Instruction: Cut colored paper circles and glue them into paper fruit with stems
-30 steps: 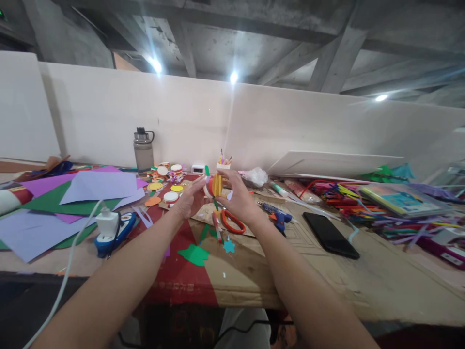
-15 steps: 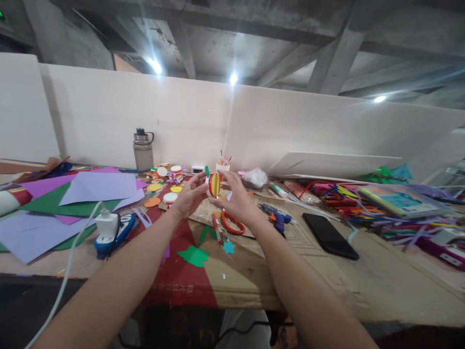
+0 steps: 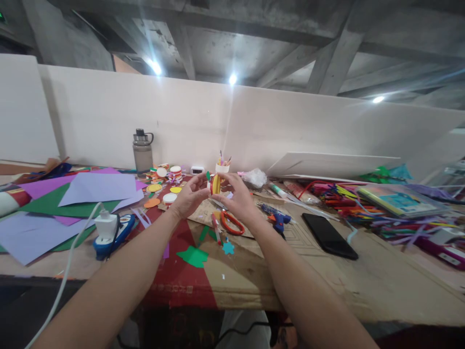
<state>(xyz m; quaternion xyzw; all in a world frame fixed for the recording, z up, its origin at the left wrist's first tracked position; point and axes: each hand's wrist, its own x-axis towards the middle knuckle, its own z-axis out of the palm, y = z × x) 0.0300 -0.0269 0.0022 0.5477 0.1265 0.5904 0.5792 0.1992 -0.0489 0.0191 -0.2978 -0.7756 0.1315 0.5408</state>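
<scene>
Between my hands, above the table, is a small round craft piece (image 3: 216, 184) with a yellow face, a red band and a white part; a bit of green paper sticks up at its left. My left hand (image 3: 192, 195) is closed on its left side, thumb and fingers pinching it. My right hand (image 3: 235, 194) grips the yellow side from the right, its fingertips partly hidden. Below the hands lie red-handled scissors (image 3: 232, 224), a red and white pen (image 3: 216, 229), a blue paper flower (image 3: 228, 247) and a green paper scrap (image 3: 193, 256).
Left are coloured paper sheets (image 3: 98, 188), a blue power strip (image 3: 113, 236) and a grey bottle (image 3: 143, 151). Round craft pieces (image 3: 169, 198) sit beyond my left hand. Right are a blue glue gun (image 3: 279, 221), a black phone (image 3: 329, 235) and many pipe cleaners (image 3: 336, 198).
The right hand's fingers have closed in around the yellow face of the craft piece. The piece has turned slightly and sits a little to the right; the green bit is lower.
</scene>
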